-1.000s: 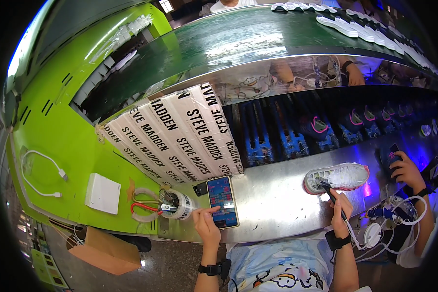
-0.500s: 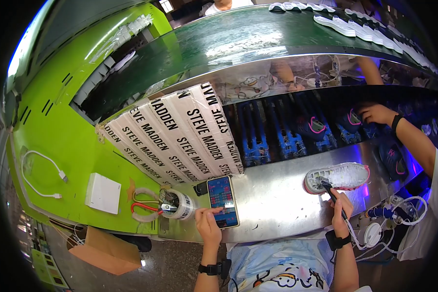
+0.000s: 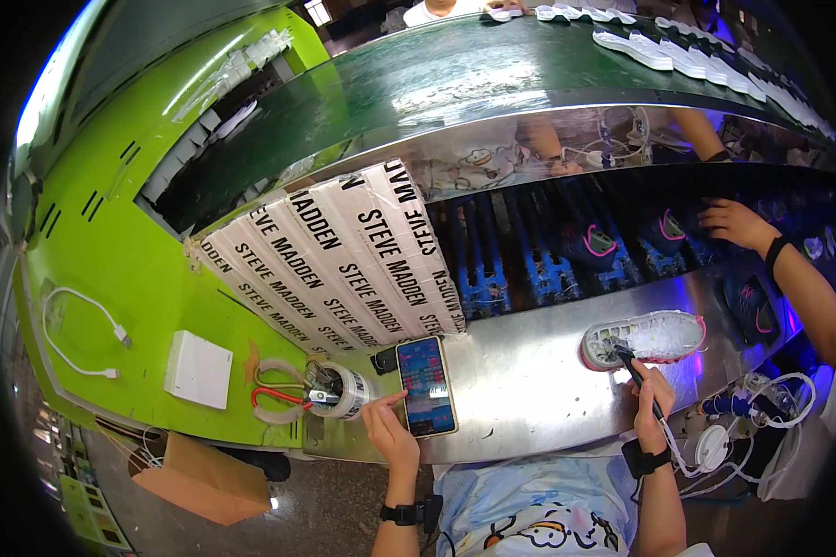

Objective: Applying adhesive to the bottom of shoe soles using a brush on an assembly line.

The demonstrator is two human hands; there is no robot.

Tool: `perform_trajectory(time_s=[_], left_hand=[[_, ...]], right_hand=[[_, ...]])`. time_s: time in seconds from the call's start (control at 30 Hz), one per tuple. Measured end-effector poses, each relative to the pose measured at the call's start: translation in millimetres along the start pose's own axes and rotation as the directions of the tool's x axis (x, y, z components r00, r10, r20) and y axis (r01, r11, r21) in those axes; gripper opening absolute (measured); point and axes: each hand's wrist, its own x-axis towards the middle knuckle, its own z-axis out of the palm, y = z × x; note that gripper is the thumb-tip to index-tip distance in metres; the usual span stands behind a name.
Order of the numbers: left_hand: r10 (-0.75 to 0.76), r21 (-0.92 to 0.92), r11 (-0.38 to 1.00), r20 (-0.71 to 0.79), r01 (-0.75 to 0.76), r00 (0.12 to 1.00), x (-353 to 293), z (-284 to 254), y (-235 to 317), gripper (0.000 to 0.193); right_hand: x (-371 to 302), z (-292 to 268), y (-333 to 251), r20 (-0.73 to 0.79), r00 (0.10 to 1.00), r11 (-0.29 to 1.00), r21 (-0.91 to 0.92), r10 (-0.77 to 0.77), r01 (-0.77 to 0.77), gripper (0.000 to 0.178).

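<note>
My left hand [image 3: 395,434] holds nothing; its index finger is stretched out to the left edge of a smartphone [image 3: 427,408] with a lit screen, and the other fingers curl in. The phone lies on the metal bench. In my right hand [image 3: 654,397] is a slim black-handled brush [image 3: 633,367], a white tube or cord trailing below it. The brush's tip rests inside the heel end of a white shoe sole [image 3: 655,334] with a pinkish-red rim, which lies hollow side up on the bench. What the tip touches is too small to make out.
A printed cardboard sheet [image 3: 334,260] leans behind the phone. Left stand a tub of tools [image 3: 351,395] and a white box [image 3: 198,369]. A co-worker's hand [image 3: 736,223] is by dark shoes [image 3: 587,246] on the blue-lit conveyor. White tubing [image 3: 715,450] coils at right.
My left hand has drawn back leftward from the phone's screen to its edge. The conveyor shoes have shifted left. The co-worker's hand has moved right, away from a shoe. My right hand stays put.
</note>
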Motion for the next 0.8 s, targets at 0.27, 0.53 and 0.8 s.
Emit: perform_trajectory(time_s=[0.27, 0.53, 0.8], left_hand=[[0.012, 0.002, 1.0, 0.007, -0.012, 1.0, 0.3, 0.5, -2.1, 0.037], [0.029, 0.003, 1.0, 0.008, -0.029, 1.0, 1.0, 1.4, -2.4, 0.037], [0.013, 0.001, 1.0, 0.011, -0.013, 1.0, -2.2, -0.7, -4.2, 0.036]], right_hand=[[2.2, -0.2, -5.2, 0.011, 1.0, 1.0, -0.002, 0.006, -0.006, 0.036], [1.8, -1.0, -4.2, 0.015, 1.0, 1.0, -0.006, 0.007, -0.007, 0.037], [-2.4, -3.0, -7.1, 0.012, 0.999, 0.999, -0.012, 0.033, -0.032, 0.036]])
